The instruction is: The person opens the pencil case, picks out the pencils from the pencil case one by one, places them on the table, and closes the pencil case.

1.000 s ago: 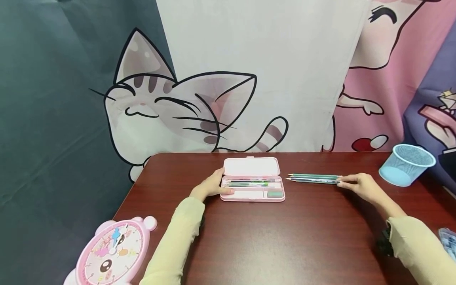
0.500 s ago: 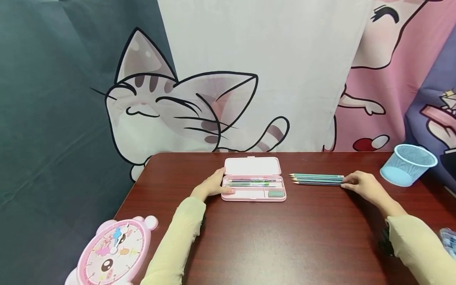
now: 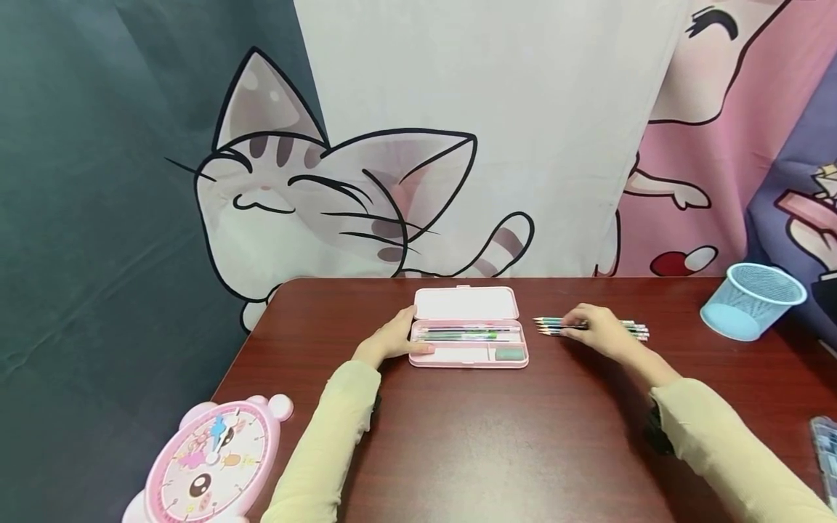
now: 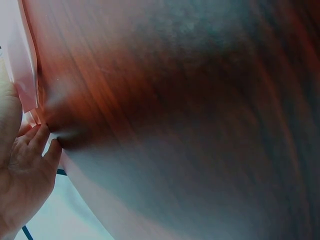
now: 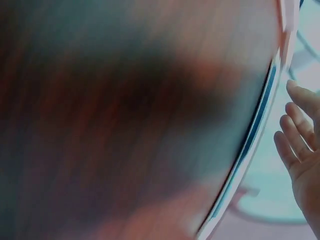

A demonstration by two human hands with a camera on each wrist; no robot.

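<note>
An open pink pencil case (image 3: 451, 359) lies on the table, its lid folded back. Green and dark pens (image 3: 458, 335) fill its rear compartment, and a grey-green block like an eraser (image 3: 510, 354) sits at front right. My left hand (image 3: 390, 338) holds the case's left end, thumb over the front compartment. In the left wrist view, fingers (image 4: 37, 137) reach behind the pink case (image 4: 22, 65). To the right, several pencils (image 3: 548, 321) lie side by side, tips leftward. Above them hovers my right hand (image 3: 598, 330), its fingers (image 5: 295, 135) loosely bent and apart from the pencils (image 5: 255, 127).
A light blue mesh pen holder (image 3: 748, 309) stands tilted at the table's back right. A pink toy clock (image 3: 212, 465) is at the front left. Part of a clear box (image 3: 825, 454) shows at the right edge. A cat-print curtain (image 3: 418, 203) hangs behind the table (image 3: 484, 443).
My right hand has let go of the pencils' right ends and moved left over their front part. The pencils have spread slightly on the table. My left hand stays on the case.
</note>
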